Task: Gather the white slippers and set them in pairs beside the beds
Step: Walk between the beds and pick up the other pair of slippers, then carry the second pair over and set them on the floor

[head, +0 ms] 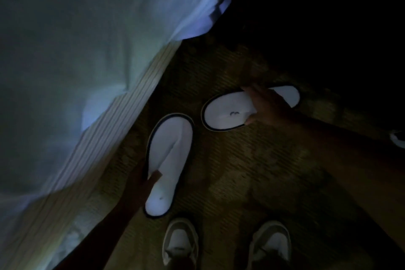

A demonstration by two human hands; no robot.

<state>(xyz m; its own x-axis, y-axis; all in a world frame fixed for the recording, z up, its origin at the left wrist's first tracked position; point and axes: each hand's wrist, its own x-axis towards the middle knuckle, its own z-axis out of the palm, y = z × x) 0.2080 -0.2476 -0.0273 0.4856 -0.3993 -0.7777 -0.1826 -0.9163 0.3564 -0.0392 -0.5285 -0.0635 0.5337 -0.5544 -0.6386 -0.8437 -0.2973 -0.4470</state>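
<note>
Two white slippers with dark trim lie on the patterned carpet beside the bed [65, 72]. The near slipper [168, 160] lies lengthwise close to the bed's striped side, and my left hand [142, 182] grips its left edge with the thumb on top. The far slipper [228, 114] lies crosswise to the right, and my right hand [267, 105] is clamped over its middle. The room is very dim.
White bedding hangs over the striped mattress side [122, 138] on the left. My two feet in pale sneakers [179, 243] [271, 243] stand just below the slippers. Another pale object [397, 138] shows at the right edge. The top right is dark.
</note>
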